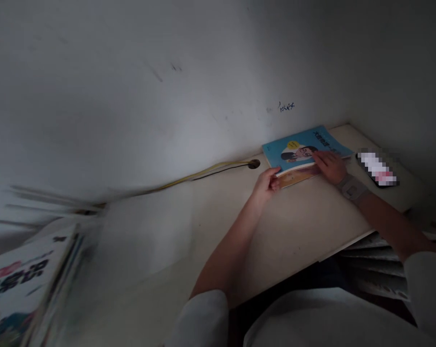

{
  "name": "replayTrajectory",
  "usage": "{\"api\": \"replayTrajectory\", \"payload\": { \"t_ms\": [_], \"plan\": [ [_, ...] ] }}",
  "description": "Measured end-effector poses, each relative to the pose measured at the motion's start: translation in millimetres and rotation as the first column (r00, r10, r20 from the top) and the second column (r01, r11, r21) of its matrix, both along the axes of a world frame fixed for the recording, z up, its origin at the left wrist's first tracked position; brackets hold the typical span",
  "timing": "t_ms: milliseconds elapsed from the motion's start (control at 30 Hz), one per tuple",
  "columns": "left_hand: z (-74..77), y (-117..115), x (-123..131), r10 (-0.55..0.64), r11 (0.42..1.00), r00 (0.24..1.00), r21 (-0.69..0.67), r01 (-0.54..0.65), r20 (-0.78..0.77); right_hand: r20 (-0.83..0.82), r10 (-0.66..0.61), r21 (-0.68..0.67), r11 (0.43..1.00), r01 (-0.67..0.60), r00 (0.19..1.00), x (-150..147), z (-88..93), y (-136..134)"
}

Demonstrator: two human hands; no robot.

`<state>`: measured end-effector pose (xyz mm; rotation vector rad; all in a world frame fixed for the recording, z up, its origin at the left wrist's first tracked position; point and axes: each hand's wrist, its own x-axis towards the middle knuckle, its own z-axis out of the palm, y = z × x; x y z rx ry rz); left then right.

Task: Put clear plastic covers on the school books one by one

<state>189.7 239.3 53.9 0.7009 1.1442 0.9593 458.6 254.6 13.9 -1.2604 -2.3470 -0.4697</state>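
Observation:
A blue-covered book [276,142] lies on the desk near the wall, on top of another book [299,176] with a brownish cover that shows along its near edge. My left hand [266,183] grips the near left corner of the blue book, thumb on the cover and fingers curled at the edge. Flat across the right part of the cover rests my right hand [330,165], fingers stretched out, with a band on the wrist. Whether the left fingers also hold the lower book I cannot tell.
A phone [377,167] with a lit, blurred screen lies right of the books. Cables [203,171] run along the wall into a round desk hole [253,164]. At the left, blurred, stands a stack of books [19,284]. The desk's front edge [319,260] is close to my body.

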Motion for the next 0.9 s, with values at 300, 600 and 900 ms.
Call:
{"api": "replayTrajectory", "payload": {
  "t_ms": [300,600,900],
  "plan": [
    [66.9,-23,28,0.541,0.596,0.044,0.42,0.684,-0.84,0.031,-0.021,0.121,0.992,0.017,0.999,-8,9.0,7],
    [44.2,18,77,0.366,0.467,-0.157,0.036,0.883,-0.917,0.023,0.003,0.041,0.999,-0.004,1.0,-10,13.9,3],
    [22.8,20,71,0.494,0.338,-0.109,0.075,0.938,-0.863,0.257,0.104,-0.32,0.947,-0.017,0.961,4,67.1,5]
  ]
}}
